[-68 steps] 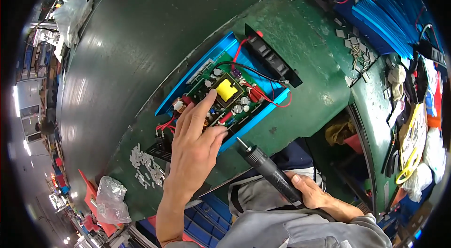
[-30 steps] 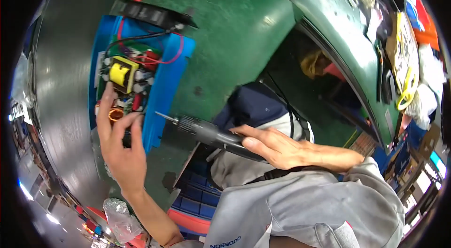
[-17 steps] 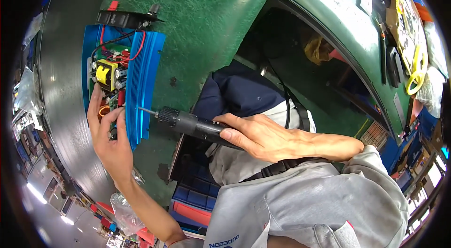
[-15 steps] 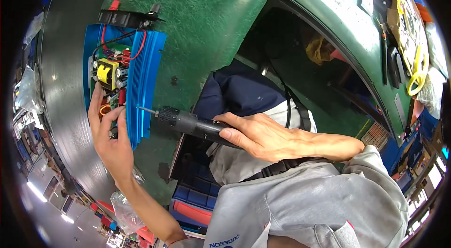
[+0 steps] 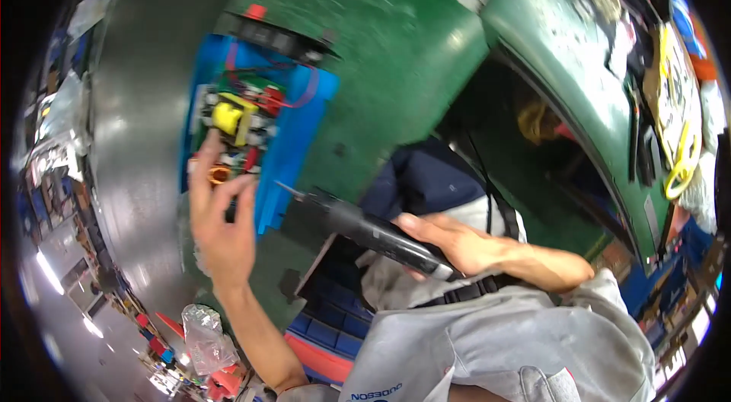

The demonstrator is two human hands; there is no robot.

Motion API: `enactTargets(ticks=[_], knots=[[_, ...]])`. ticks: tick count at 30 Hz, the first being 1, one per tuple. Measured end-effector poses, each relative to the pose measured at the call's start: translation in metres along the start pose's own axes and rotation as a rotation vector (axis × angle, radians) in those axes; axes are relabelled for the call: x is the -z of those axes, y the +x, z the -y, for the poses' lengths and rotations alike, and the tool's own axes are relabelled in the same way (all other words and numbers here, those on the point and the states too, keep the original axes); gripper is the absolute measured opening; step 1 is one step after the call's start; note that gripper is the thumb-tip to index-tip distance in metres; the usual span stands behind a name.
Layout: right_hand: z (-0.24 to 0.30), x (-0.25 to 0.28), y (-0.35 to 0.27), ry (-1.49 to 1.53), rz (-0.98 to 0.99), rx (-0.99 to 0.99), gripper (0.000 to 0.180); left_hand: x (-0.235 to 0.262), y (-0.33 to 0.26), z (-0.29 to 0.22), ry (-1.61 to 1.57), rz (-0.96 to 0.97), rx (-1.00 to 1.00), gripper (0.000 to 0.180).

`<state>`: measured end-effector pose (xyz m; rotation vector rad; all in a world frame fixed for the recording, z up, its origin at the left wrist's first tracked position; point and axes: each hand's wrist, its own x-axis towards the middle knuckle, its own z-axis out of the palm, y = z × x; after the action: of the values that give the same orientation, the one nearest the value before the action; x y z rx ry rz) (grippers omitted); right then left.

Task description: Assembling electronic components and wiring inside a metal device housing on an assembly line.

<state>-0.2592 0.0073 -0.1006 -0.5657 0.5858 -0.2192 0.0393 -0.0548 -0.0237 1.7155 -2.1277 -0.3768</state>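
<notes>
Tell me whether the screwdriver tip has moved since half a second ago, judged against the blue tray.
Yes. The screwdriver tip touched the blue tray edge before; now it sits just off that edge, pulled back toward the right hand.

A crumpled clear plastic bag [image 5: 202, 337] lies near the lower edge of the green desk [image 5: 381, 44]. Yellow cable [image 5: 674, 135] coils at the far right, and blue crates [image 5: 327, 326] sit beneath the desk.

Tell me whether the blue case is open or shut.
Open. The blue case has no cover on top: its green circuit board, yellow transformer and red wires lie exposed beneath the left hand.
</notes>
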Motion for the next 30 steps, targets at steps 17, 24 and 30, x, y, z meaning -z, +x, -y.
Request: enactTargets(ticks=[17,24,30], knots=[[0.000,-0.026,-0.009,-0.210,-0.256,-0.148,0.082,0.032,-0.008,-0.015,-0.023,0.243,0.036,0.030],[0.009,-0.030,-0.018,-0.300,-0.251,-0.157,0.087,0.013,-0.020,-0.024,0.027,0.033,0.091,0.027],[0.010,-0.030,-0.021,-0.201,-0.238,-0.180,0.088,0.004,-0.026,-0.041,0.211,-0.031,0.174,0.024]])
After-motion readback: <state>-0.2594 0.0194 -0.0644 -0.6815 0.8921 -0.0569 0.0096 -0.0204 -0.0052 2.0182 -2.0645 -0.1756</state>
